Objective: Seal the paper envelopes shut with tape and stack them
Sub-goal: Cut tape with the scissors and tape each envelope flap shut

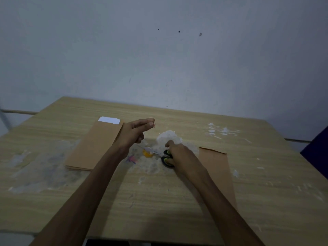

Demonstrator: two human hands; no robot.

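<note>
A stack of brown paper envelopes lies left of centre on the wooden table, with a white sheet sticking out of its far end. One more brown envelope lies to the right, partly under my right forearm. Between them sit a small yellow tape roll and scissors with black and green handles. My right hand grips the scissors' handles on the table. Above the stack's right edge, my raised left hand pinches thumb and fingertips together on what looks like a short strip of clear tape.
A crumpled clear wad lies just beyond the scissors. White smears and scraps mark the table's far right. A dark blue object stands at the right edge. A pale wall rises behind the table.
</note>
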